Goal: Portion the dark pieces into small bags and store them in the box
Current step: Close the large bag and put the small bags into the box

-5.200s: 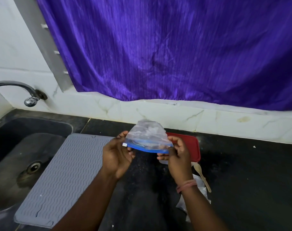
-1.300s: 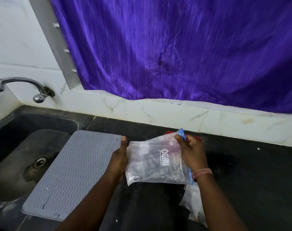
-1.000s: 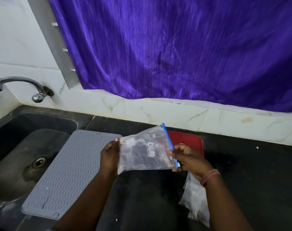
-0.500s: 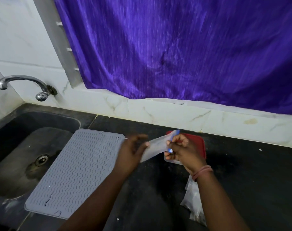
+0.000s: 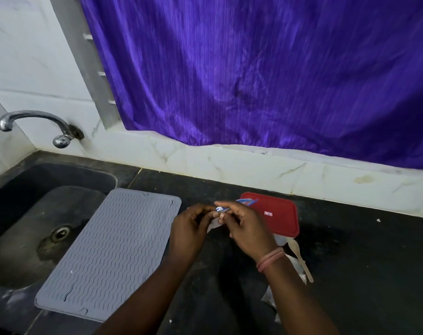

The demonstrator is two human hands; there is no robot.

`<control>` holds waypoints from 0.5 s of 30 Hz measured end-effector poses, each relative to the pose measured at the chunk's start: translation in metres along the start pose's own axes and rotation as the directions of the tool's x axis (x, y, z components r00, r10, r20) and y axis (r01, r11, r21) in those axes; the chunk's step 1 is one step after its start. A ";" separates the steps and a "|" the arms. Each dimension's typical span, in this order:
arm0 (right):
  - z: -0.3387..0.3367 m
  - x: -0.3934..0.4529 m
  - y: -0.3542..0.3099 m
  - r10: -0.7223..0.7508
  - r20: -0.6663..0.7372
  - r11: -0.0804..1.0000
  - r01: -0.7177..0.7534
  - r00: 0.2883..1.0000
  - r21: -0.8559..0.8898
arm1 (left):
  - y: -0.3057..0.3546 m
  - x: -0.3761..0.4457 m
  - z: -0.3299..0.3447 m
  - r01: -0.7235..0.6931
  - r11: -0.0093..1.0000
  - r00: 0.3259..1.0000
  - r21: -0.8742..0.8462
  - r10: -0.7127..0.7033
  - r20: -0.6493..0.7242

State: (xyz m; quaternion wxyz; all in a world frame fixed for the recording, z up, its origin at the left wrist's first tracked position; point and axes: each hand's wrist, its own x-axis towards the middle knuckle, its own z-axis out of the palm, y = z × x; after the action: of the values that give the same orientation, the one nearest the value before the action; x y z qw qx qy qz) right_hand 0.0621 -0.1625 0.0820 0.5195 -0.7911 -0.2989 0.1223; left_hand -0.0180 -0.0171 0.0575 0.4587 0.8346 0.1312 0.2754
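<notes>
Setting: a dark stone table is seen from above, backed by white marbled tiles and a purple curtain hung over the wall behind it.

Left hand: held over the table just right of the mat, its fingers closed together on the near end of a small bag.

Right hand: raised beside the left, a pink band worn at the wrist; its fingers are pinched on the bag's blue-striped top edge.

Small bag: a clear plastic bag with a blue closure strip is gripped between both hands above the table, crumpled and mostly hidden by the fingers; its contents cannot be made out.

Box: a container under a red lid is set on the table just behind the right hand, its lid in place, a small label seen on top.

Spoon: a pale spoon is laid on the table near the box's front corner, beside the right wrist.

Spare bags: clear plastic is partly seen under the right forearm.

Mat: a grey ribbed mat is spread at the left, one edge lying over the sink.

Sink: a dark basin with a steel drain is sunk at far left, a chrome tap fixed to the wall above it.
</notes>
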 end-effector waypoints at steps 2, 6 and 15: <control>-0.001 0.001 -0.004 -0.093 -0.013 0.992 0.092 0.996 -0.090 | 0.000 0.001 -0.004 0.057 0.996 0.998 -0.068 -0.057 0.006; 0.001 0.003 -0.008 -0.192 -0.052 0.973 0.183 0.980 -0.144 | 0.003 0.000 -0.013 0.025 0.997 0.999 -0.073 -0.027 -0.027; -0.012 0.005 0.007 -0.257 -0.215 0.836 0.106 0.942 -0.538 | 0.000 0.004 -0.039 0.115 0.914 0.973 -0.389 -0.183 -0.142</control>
State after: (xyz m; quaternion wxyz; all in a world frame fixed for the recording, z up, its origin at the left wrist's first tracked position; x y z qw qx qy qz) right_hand 0.0742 -0.1706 0.0811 0.3330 -0.8784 -0.3190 -0.1257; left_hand -0.0368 0.0116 0.0758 0.6173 0.6905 0.1790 0.3320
